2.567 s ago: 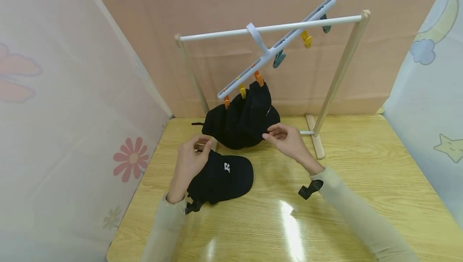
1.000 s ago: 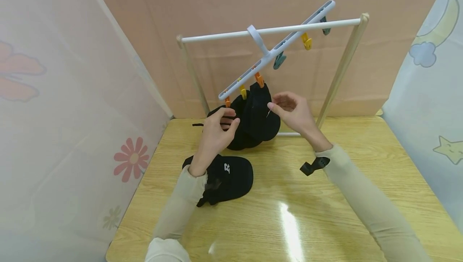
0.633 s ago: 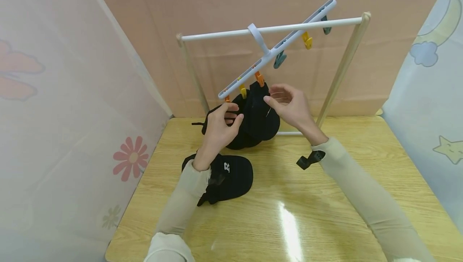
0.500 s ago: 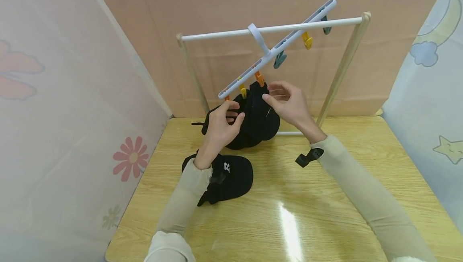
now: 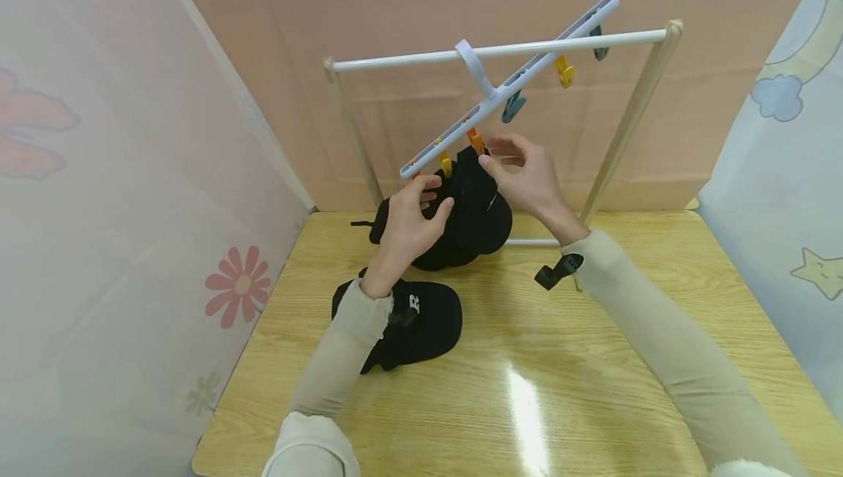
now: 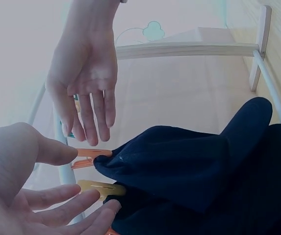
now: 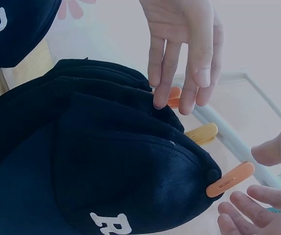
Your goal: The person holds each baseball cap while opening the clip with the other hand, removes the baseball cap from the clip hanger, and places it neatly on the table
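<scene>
Bunched black cap fabric (image 5: 484, 224) hangs from two orange clips and one yellow clip; whether it is one cap or more I cannot tell. In the right wrist view the front layer bears a white R, and an orange clip (image 7: 230, 179) bites its top. My left hand (image 5: 411, 224) is by the left side of the fabric, fingers loosely bent, near the yellow clip (image 6: 101, 188). My right hand (image 5: 527, 175), thumb and fingers apart, is beside the right orange clip (image 5: 476, 142). Neither hand holds anything; contact is unclear. Another black cap (image 5: 431, 323) lies below on the table.
A pale blue clip hanger (image 5: 503, 89) hooks over the white rail (image 5: 395, 61) of a wooden-legged rack. Its right half carries dark green clips (image 5: 513, 106) and a yellow clip (image 5: 564, 72). A patterned curtain (image 5: 132, 243) borders the wooden table (image 5: 593, 389) on the left.
Both hands have risen from the bottom of the hanging fabric toward its clipped top. Over the last half second they moved slightly higher. The cap on the table has stayed put.
</scene>
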Motion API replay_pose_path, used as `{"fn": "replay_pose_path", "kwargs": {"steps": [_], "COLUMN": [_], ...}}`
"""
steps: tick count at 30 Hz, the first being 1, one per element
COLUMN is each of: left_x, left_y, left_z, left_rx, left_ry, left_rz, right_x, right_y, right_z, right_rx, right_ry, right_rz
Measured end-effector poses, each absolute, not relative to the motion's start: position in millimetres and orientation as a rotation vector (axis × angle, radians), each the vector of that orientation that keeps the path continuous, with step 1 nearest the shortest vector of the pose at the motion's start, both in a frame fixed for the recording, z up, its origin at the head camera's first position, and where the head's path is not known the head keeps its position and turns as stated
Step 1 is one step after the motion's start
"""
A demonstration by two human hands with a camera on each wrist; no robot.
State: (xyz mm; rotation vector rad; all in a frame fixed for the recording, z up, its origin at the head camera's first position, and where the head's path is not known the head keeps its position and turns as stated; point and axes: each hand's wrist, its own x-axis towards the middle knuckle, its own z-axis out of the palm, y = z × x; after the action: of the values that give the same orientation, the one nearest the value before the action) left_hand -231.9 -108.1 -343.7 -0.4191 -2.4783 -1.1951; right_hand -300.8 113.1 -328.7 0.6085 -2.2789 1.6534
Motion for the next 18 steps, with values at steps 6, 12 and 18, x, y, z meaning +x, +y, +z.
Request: {"fn": "replay_pose_path", "kwargs": {"steps": [6, 12, 18], "left_x": [-237.4, -243.3, -252.6], "left_y": [-103.8, -98.9, -94.1], "left_z": [-345.8, -349.6, -355.5], "left_rx": [-0.417, -0.416, -0.412], "left_ry": [-2.5, -2.514, -2.51], "left_rz": [-1.203, -1.223, -1.232], "right_x": [-311.2, -320.6, -328.4], "right_y": [108.1, 105.2, 103.3], "right_z": [-327.3, -325.2, -324.8], "right_rx": [0.61, 0.656, 0.7], "right_ry": [-2.307, -2.301, -2.325], "right_rz": [1.678, 1.698, 1.709]}}
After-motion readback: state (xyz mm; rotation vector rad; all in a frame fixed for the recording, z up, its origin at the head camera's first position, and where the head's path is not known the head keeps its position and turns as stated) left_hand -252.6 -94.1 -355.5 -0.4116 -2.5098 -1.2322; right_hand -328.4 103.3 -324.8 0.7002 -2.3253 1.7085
